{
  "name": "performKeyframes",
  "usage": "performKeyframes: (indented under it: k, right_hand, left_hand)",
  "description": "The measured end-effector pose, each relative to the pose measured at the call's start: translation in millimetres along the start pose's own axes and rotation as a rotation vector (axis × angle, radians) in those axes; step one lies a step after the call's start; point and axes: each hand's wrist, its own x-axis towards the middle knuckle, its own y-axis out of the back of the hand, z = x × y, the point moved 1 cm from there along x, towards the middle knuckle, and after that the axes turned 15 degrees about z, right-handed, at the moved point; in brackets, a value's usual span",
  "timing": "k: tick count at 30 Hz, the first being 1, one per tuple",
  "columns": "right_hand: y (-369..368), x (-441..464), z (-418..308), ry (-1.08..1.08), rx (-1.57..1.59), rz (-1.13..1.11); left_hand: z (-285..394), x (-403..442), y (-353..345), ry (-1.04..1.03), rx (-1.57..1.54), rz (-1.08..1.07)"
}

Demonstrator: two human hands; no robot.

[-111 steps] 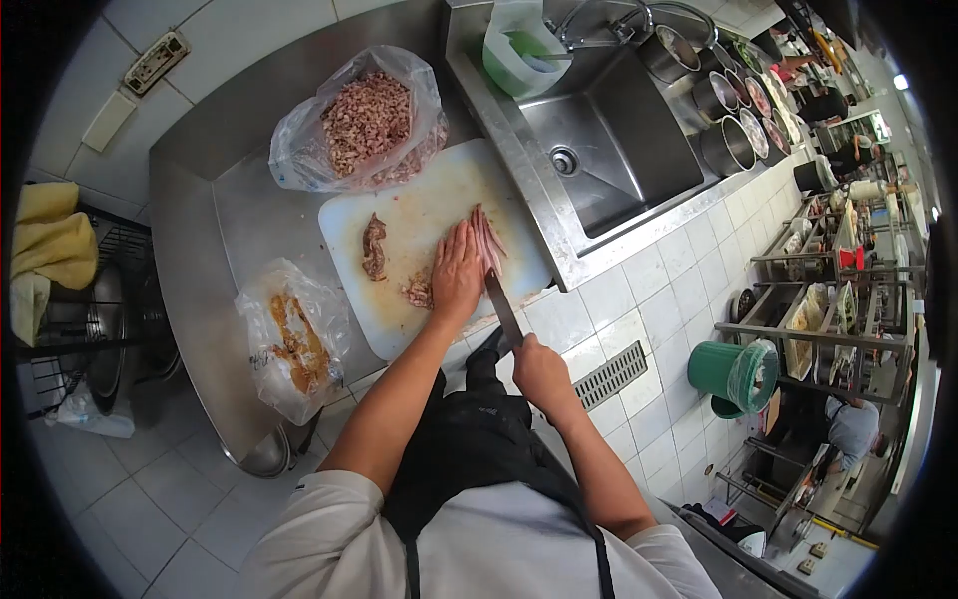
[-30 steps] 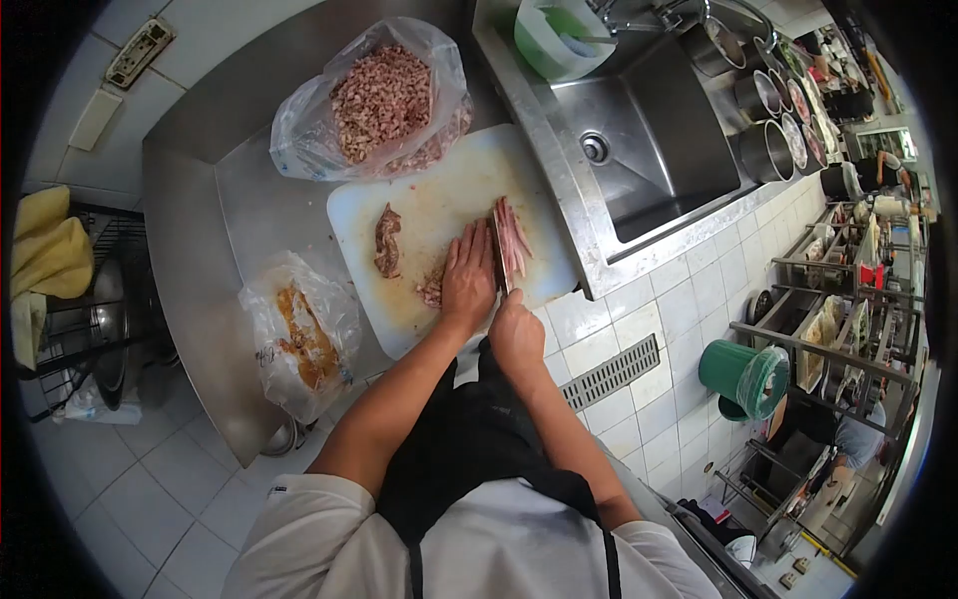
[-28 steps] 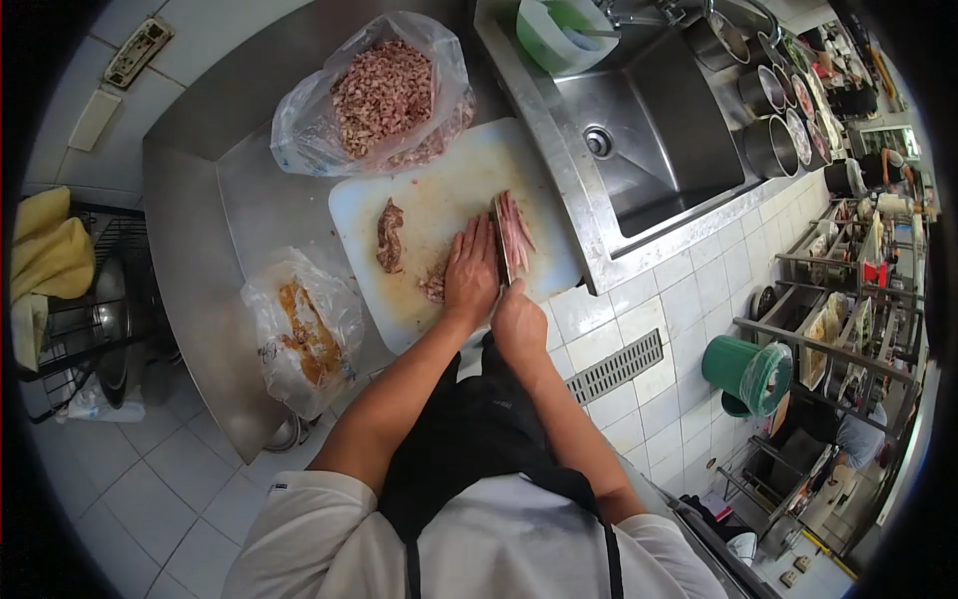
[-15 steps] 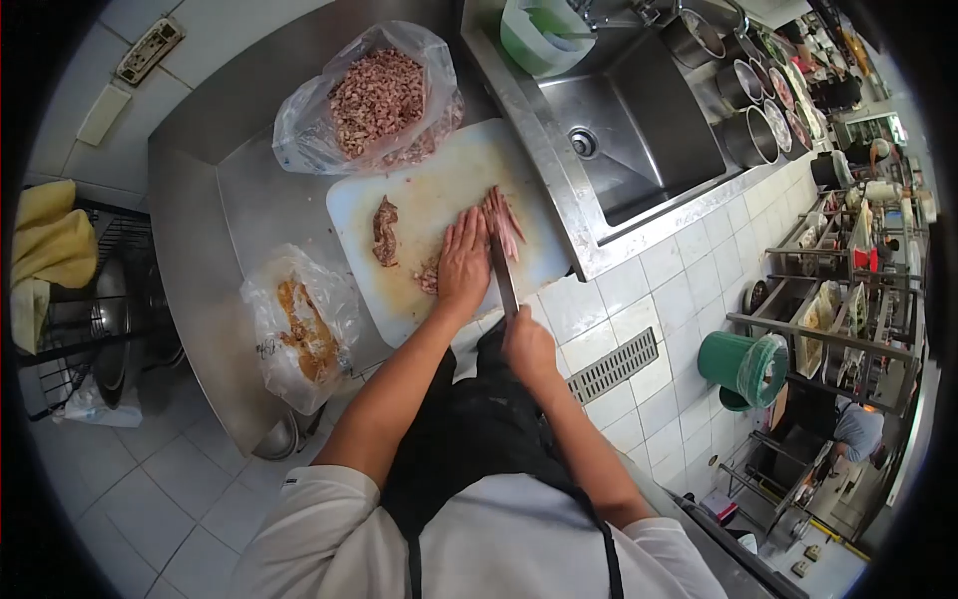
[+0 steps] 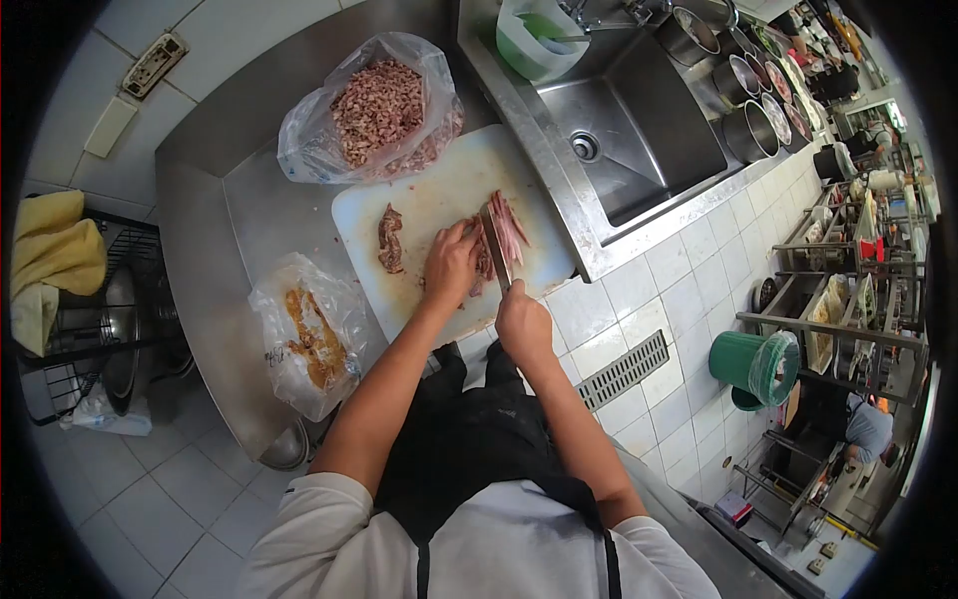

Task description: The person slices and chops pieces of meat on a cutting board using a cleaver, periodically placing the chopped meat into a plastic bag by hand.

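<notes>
My right hand grips the handle of a kitchen knife, its blade pointing away from me over the white cutting board. Left of the blade, my left hand has its fingers bent against a piece of dark reddish meat, which it partly hides. Thin pink meat strips lie fanned out along the blade's right side. A separate brown-red meat piece rests on the board to the left of my left hand.
Behind the board stands a clear bag of diced meat. A plastic bag with brownish contents lies at the left. To the right are a steel sink holding a greenish container, a green bin and a person.
My left hand has gone from lying flat with straight fingers to bent fingers on the meat, shifting slightly left. The strips right of the knife are more spread out.
</notes>
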Motion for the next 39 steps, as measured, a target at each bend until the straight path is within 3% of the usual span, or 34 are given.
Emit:
performKeyframes:
  k: [9, 15, 27, 39]
  right_hand:
    - [-15, 1, 2, 0.004, -0.073, -0.036]
    - [-27, 12, 2, -0.014, -0.052, -0.039]
    - [-46, 39, 8, -0.004, 0.059, 0.059]
    - [-37, 31, 18, -0.036, 0.169, 0.048]
  left_hand:
    - [7, 6, 1, -0.122, 0.114, -0.023]
    - [-4, 8, -4, -0.165, 0.231, -0.261]
    - [-5, 7, 0, -0.144, 0.132, -0.087]
    - [13, -13, 11, -0.146, 0.066, -0.257]
